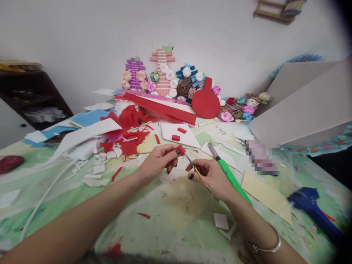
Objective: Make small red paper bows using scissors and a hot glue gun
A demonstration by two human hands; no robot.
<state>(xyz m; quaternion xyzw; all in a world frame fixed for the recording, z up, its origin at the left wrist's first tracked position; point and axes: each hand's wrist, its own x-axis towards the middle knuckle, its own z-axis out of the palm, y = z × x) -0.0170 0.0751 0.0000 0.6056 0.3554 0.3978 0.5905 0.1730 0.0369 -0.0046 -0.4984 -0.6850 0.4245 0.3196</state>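
My left hand pinches a small red piece between thumb and fingers. In my right hand is a pair of scissors with gold handles, its blades pointing up and left so that the tips meet the red piece. Whether the blades are parted is too small to tell. Just beyond, two small red blocks lie on a white foam sheet. A green-handled utility knife rests beside my right hand, partly behind the wrist.
Red paper scraps and white offcuts lie at the left. A red round cutout and flower-decorated stick crafts stand by the wall. To the right are a yellow sheet, a blue tool and a grey board.
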